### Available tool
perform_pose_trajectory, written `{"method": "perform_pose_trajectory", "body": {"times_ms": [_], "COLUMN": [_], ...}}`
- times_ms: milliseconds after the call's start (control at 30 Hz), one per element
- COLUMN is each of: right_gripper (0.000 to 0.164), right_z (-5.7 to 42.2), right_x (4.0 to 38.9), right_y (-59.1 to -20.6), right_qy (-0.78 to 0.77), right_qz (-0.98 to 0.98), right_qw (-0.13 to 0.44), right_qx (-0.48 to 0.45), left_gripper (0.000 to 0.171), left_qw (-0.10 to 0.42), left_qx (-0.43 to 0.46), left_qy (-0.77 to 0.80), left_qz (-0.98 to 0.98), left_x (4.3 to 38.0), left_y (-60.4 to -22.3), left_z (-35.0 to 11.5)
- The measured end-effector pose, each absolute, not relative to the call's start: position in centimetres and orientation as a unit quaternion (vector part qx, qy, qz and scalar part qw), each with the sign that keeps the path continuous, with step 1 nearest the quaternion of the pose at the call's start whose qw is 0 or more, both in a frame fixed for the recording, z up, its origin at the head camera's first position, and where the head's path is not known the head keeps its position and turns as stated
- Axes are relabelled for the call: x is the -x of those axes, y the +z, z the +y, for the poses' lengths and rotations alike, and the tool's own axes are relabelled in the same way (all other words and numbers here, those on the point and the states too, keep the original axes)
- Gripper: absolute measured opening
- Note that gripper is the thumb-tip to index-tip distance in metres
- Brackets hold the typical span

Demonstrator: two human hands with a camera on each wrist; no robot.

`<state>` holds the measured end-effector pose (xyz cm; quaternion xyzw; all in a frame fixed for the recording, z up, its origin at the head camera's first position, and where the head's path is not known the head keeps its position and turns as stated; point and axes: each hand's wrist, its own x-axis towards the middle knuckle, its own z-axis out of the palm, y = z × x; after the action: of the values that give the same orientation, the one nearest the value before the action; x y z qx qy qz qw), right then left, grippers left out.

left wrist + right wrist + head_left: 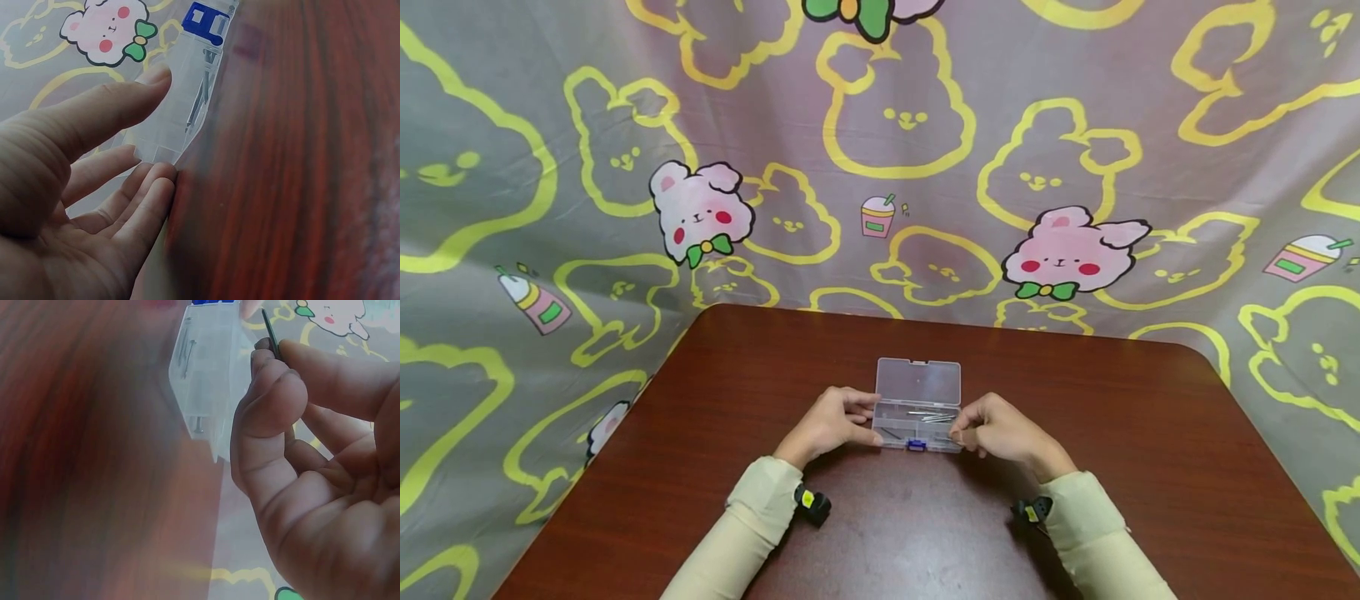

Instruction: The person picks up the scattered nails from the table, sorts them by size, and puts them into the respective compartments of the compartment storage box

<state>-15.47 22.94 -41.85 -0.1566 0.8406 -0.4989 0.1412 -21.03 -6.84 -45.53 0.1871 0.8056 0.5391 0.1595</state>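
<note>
A clear plastic compartment box (891,412) lies on the table with its lid (917,383) raised at the back and a blue latch (917,446) at the front. Several thin metal nails (932,416) lie in its compartments. At the box's left end my left hand (831,425) holds it, thumb by the front corner and fingers along the side. My right hand (1003,429) is at the right end, near the front corner. Between its thumb and index finger it pinches a thin dark nail (270,331), tip pointing up in the right wrist view; its lower end is hidden by the fingers.
The brown wooden table (752,367) runs back to a grey curtain (850,267) printed with cartoon bears and drinks. A black wrist camera (812,505) is strapped at the left cuff, another wrist camera (1032,510) at the right.
</note>
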Motion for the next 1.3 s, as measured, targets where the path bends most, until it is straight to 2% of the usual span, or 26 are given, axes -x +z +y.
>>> {"method": "perform_pose_trajectory", "body": {"times_ms": [733,1300], "right_gripper": [0.020,0.013], "right_z": [20.0,17.9], "right_x": [17.6,18.6], "right_y": [-41.8,-41.4], "right_qy": [-0.457,-0.452], "right_qz": [0.860,0.869], "right_qw": [0.142,0.154], "right_qx": [0.175,0.129], "left_gripper": [0.066,0.065], "left_qw": [0.155,0.153], "left_qx": [-0.196,-0.196], "left_qy": [0.545,0.546], "left_qz": [0.800,0.800], "left_x": [20.9,21.0], "left_y": [-45.7,-45.8], "left_z": [-6.9,-6.8]}}
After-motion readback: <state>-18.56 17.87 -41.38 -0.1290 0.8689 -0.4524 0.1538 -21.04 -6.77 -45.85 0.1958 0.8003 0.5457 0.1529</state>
